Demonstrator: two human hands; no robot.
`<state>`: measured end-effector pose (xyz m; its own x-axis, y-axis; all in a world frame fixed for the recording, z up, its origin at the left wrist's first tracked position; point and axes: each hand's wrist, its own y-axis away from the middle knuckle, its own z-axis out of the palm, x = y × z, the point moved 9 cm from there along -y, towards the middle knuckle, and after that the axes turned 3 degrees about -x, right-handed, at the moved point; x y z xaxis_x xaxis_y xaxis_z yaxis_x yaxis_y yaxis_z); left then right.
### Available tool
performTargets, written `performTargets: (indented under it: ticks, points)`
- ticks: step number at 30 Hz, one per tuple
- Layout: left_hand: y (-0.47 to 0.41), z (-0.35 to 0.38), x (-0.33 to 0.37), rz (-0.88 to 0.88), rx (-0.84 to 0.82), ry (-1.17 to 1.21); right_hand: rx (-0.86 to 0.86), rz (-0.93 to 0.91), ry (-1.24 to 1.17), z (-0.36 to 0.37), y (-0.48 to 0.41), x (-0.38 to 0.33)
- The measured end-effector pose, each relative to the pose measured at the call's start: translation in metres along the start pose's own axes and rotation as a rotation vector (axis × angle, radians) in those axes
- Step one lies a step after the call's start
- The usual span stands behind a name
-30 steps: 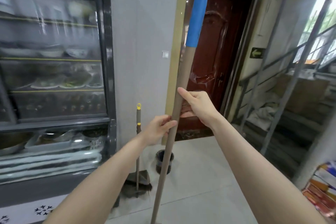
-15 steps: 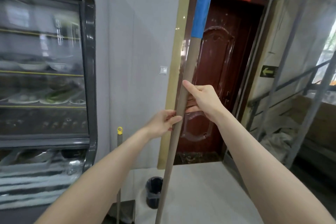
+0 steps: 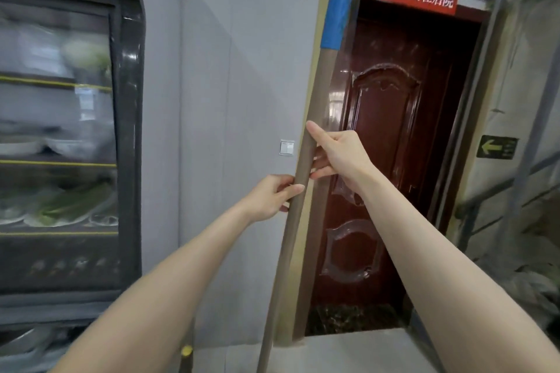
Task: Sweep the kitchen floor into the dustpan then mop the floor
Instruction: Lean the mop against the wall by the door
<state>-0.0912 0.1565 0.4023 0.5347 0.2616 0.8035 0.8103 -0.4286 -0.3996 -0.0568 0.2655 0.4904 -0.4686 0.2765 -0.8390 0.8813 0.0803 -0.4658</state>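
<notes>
A long tan handle (image 3: 315,100) with a blue top grip (image 3: 339,9) stands nearly upright in front of me; its lower end runs out of the frame, so the head of the tool is hidden. My right hand (image 3: 339,157) grips the handle higher up, thumb lying along it. My left hand (image 3: 272,197) holds it just below, fingers curled round the shaft. A yellow-tipped stick (image 3: 186,351) of a second tool peeks in at the bottom, behind my left forearm.
A glass-door display fridge (image 3: 127,142) with dishes of food fills the left side. A grey wall (image 3: 230,100) stands ahead, with a dark red door (image 3: 391,160) to its right under a red sign. A metal stair railing (image 3: 533,136) is at the far right. Pale floor tiles (image 3: 348,351) show below.
My view has tilted upward and moved closer to the wall; the dustpan and small black bin on the floor have dropped out of sight. Both hands keep their hold on the handle.
</notes>
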Motion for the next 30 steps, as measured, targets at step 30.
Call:
performTargets:
  ticks: [30]
  points:
    - [-0.286,-0.212,-0.332,-0.307,0.14,-0.101,-0.09,0.098,-0.258,0.182,-0.416,0.26]
